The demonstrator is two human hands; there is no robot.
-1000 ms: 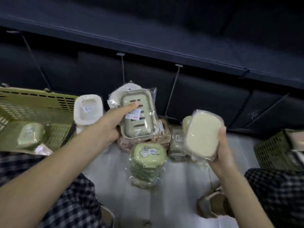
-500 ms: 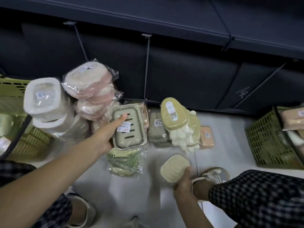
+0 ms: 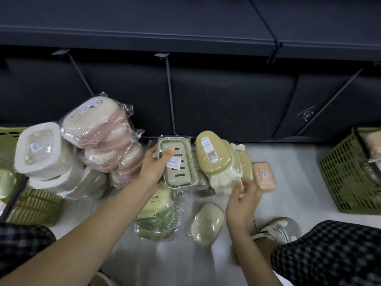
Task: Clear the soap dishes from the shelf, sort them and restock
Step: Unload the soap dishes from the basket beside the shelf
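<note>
A pale, glossy floor point(image 3: 288, 182) runs across the lower half of the frame, backed by a dark shelving unit point(image 3: 185, 89) whose bays show nothing but shadow. Soap dishes sit in groups along its foot. At the left, a stack of white square dishes point(image 3: 41, 155) leans beside a heap of pink wrapped dishes point(image 3: 99, 129), at least four of them. At centre stands a row of mustard-yellow oval dishes point(image 3: 210, 153) with cream ones tucked behind; the exact number is hard to tell. One peach dish point(image 3: 263, 175) lies just to their right. Lower centre, a wrapped bundle of green dishes point(image 3: 158, 215) rests on the floor, with a single beige oval dish point(image 3: 207, 221) just beside it. Two olive plastic baskets show: one at the left edge point(image 3: 35, 205), one at the right edge point(image 3: 346, 178), both holding wrapped goods.

The left hand point(image 3: 153, 169) grasps a sage-green slotted dish point(image 3: 178, 162), thumb across its face near the price label. The right hand point(image 3: 243, 200) hovers by the cream dishes with fingers loosely curled; whether it pinches anything cannot be told through the blur.
</note>
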